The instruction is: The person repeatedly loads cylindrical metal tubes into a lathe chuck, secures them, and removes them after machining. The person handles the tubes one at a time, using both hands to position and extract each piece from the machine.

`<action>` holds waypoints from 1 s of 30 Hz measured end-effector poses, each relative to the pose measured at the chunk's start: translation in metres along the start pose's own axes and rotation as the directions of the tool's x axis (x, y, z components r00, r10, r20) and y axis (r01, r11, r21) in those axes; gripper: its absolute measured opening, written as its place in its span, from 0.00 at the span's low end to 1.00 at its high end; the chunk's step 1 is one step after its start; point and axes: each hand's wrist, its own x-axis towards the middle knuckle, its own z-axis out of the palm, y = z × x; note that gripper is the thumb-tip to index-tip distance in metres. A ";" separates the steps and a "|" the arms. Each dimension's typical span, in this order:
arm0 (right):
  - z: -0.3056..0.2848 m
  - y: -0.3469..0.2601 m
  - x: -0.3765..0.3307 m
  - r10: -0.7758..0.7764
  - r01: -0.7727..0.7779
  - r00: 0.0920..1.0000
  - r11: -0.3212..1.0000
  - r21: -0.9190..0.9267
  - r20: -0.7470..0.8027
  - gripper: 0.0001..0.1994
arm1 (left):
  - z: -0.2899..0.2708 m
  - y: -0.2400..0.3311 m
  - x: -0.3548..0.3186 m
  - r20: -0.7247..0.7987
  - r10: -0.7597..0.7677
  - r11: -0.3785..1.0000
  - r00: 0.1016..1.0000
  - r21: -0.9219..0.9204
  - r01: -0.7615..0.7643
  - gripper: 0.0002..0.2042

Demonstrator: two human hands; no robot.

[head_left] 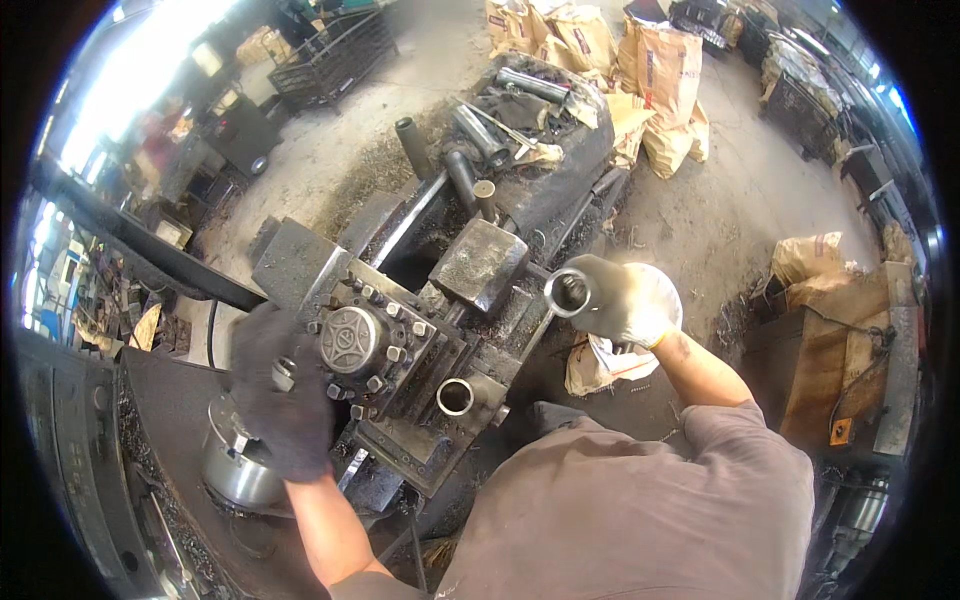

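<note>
I stand over a grimy metal lathe [480,262]. My left hand [282,392], in a dark glove, rests at the shiny chuck [235,470] beside the tool post [352,340], gripping a small metal part whose shape I cannot make out. Off the machine's right side, my right hand [625,298], in a pale glove, holds a short steel tube [568,293] with its open end facing the camera. Another short tube [455,396] stands on the carriage below the tool post.
Several steel tubes [482,132] and scraps lie on the lathe's far end. Brown paper sacks [660,75] are piled at the back, more at right beside a rusty cabinet [835,350]. A wire crate [335,55] stands at upper left. Metal chips litter the concrete floor.
</note>
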 end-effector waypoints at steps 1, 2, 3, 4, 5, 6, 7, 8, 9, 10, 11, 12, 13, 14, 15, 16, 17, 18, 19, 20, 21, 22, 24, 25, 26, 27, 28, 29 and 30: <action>-0.001 -0.014 0.009 -0.044 0.043 0.999 0.996 0.080 0.000 0.24 | 0.004 0.028 0.004 0.076 0.100 0.990 0.992 -0.109 -0.092 0.10; -0.002 -0.026 0.019 -0.115 0.114 0.993 0.991 0.073 0.007 0.23 | 0.006 0.054 0.008 0.124 0.211 0.965 0.969 -0.187 -0.186 0.10; -0.002 -0.037 0.027 -0.184 0.183 0.983 0.982 0.044 0.002 0.23 | 0.009 0.078 0.011 0.241 0.197 0.968 0.950 -0.203 -0.149 0.10; -0.001 -0.045 0.035 -0.230 0.227 0.972 0.970 0.086 0.038 0.23 | 0.016 0.097 0.016 0.218 0.326 0.935 0.920 -0.216 -0.281 0.11; 0.000 -0.050 0.042 -0.274 0.267 0.960 0.958 0.102 0.061 0.23 | 0.020 0.110 0.021 0.263 0.354 0.932 0.898 -0.179 -0.315 0.11; 0.002 -0.054 0.047 -0.284 0.274 0.953 0.957 0.095 0.104 0.23 | 0.025 0.118 0.026 0.203 0.442 0.894 0.874 -0.178 -0.411 0.12; 0.003 -0.058 0.050 -0.352 0.342 0.933 0.933 0.109 0.082 0.24 | 0.031 0.122 0.031 0.168 0.502 0.863 0.849 -0.161 -0.478 0.12; 0.003 -0.061 0.053 -0.344 0.327 0.932 0.934 0.147 0.114 0.24 | 0.035 0.123 0.035 0.126 0.563 0.825 0.817 -0.147 -0.546 0.12; 0.003 -0.064 0.055 -0.323 0.294 0.931 0.940 0.174 0.172 0.25 | 0.037 0.121 0.038 0.097 0.632 0.775 0.769 -0.067 -0.628 0.15; 0.002 -0.066 0.056 -0.301 0.258 0.925 0.946 0.199 0.231 0.26 | 0.039 0.118 0.040 0.135 0.635 0.766 0.760 0.009 -0.642 0.15; 0.001 -0.069 0.058 -0.231 0.164 0.904 0.964 0.208 0.359 0.27 | 0.040 0.113 0.042 0.153 0.649 0.744 0.745 0.076 -0.664 0.15; 0.000 -0.072 0.060 -0.220 0.147 0.884 0.968 0.203 0.412 0.28 | 0.041 0.109 0.041 0.172 0.662 0.716 0.729 0.141 -0.684 0.16; -0.001 -0.074 0.062 -0.208 0.130 0.854 0.973 0.192 0.476 0.28 | 0.042 0.106 0.039 0.236 0.612 0.758 0.755 0.097 -0.645 0.14; -0.001 -0.076 0.064 -0.183 0.111 0.828 0.980 0.164 0.531 0.28 | 0.043 0.103 0.037 0.301 0.559 0.799 0.773 0.056 -0.599 0.12; 0.000 -0.078 0.066 -0.193 0.103 0.797 0.977 0.186 0.572 0.28 | 0.045 0.101 0.033 0.331 0.515 0.832 0.790 0.028 -0.554 0.10; 0.002 -0.079 0.067 -0.214 0.110 0.782 0.972 0.208 0.585 0.28 | 0.047 0.099 0.030 0.394 0.483 0.843 0.782 0.030 -0.536 0.09; 0.005 -0.079 0.068 -0.243 0.127 0.773 0.964 0.233 0.586 0.28 | 0.051 0.097 0.027 0.421 0.462 0.850 0.780 0.040 -0.525 0.09; 0.010 -0.079 0.068 -0.276 0.146 0.750 0.955 0.257 0.601 0.28 | 0.054 0.094 0.024 0.447 0.447 0.851 0.774 0.054 -0.523 0.09; 0.014 -0.078 0.067 -0.296 0.163 0.744 0.950 0.267 0.599 0.27 | 0.058 0.089 0.023 0.487 0.449 0.858 0.749 0.000 -0.514 0.10; 0.018 -0.076 0.066 -0.304 0.156 0.734 0.946 0.284 0.607 0.27 | 0.060 0.085 0.021 0.515 0.428 0.884 0.743 -0.069 -0.462 0.10; 0.022 -0.074 0.064 -0.311 0.147 0.724 0.942 0.303 0.615 0.27 | 0.062 0.079 0.020 0.564 0.403 0.904 0.721 -0.121 -0.410 0.11; 0.027 -0.072 0.063 -0.292 0.119 0.701 0.947 0.298 0.651 0.28 | 0.063 0.075 0.018 0.612 0.385 0.918 0.691 -0.177 -0.355 0.11; 0.031 -0.069 0.060 -0.286 0.094 0.706 0.945 0.314 0.648 0.28 | 0.065 0.069 0.016 0.654 0.364 0.926 0.663 -0.180 -0.331 0.11; 0.032 -0.067 0.059 -0.300 0.096 0.708 0.938 0.334 0.639 0.28 | 0.066 0.067 0.016 0.672 0.354 0.930 0.651 -0.175 -0.324 0.10; 0.031 -0.066 0.059 -0.238 0.056 0.709 0.957 0.283 0.664 0.28 | 0.065 0.067 0.015 0.682 0.356 0.929 0.639 -0.183 -0.322 0.10; 0.029 -0.063 0.057 -0.279 0.039 0.723 0.930 0.365 0.632 0.28 | 0.066 0.069 0.016 0.691 0.340 0.933 0.638 -0.165 -0.319 0.09; 0.026 -0.058 0.055 -0.287 0.045 0.721 0.927 0.371 0.630 0.28 | 0.065 0.071 0.017 0.693 0.335 0.935 0.638 -0.160 -0.317 0.09; 0.022 -0.051 0.052 -0.241 0.015 0.709 0.944 0.329 0.662 0.28 | 0.063 0.071 0.020 0.699 0.337 0.934 0.631 -0.162 -0.319 0.08; 0.018 -0.039 0.046 -0.257 0.021 0.704 0.940 0.342 0.662 0.28 | 0.060 0.071 0.024 0.710 0.304 0.934 0.635 -0.092 -0.344 0.09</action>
